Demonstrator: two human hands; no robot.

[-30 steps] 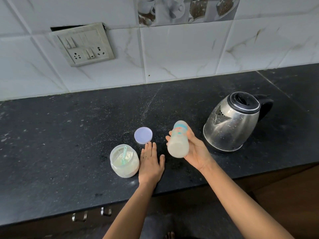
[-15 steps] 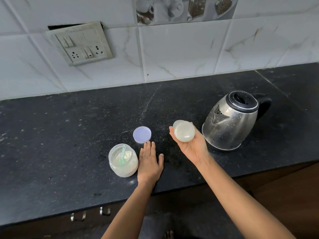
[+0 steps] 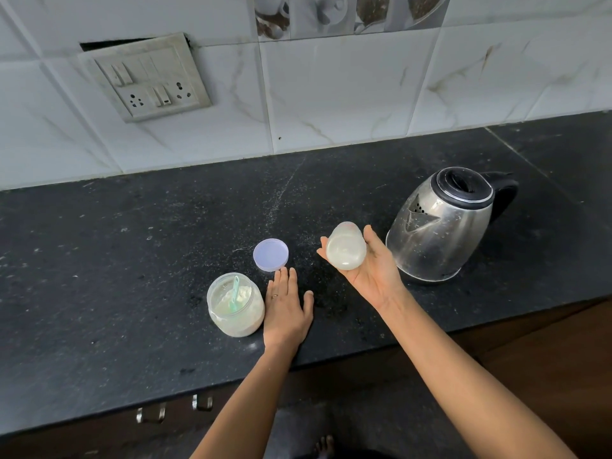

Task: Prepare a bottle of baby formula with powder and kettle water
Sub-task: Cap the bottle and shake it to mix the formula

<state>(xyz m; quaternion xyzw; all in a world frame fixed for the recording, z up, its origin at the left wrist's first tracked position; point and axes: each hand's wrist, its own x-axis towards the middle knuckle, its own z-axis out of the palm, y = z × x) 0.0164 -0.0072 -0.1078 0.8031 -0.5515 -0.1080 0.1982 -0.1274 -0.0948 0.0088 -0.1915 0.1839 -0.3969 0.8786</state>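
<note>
My right hand (image 3: 374,276) grips a baby bottle (image 3: 346,248) filled with milky liquid, tipped so its round base faces me, above the black counter (image 3: 132,260). Its top end is hidden behind the body. My left hand (image 3: 286,309) lies flat on the counter, palm down, fingers apart, holding nothing. Just left of it stands an open clear jar of white formula powder (image 3: 235,304) with a pale green scoop (image 3: 235,293) inside. The jar's lilac lid (image 3: 271,255) lies beyond my left fingertips. A steel kettle (image 3: 443,223) with a black lid and handle stands right of the bottle.
A white tiled wall with a switch and socket plate (image 3: 149,77) runs behind the counter. The counter's front edge crosses below my forearms, with cabinet handles (image 3: 174,409) and brown cabinet fronts under it. A bare foot (image 3: 324,445) shows on the floor.
The bottle went from nearly upright a second ago to tipped with its base toward me, and has stayed so since. My left hand has not moved.
</note>
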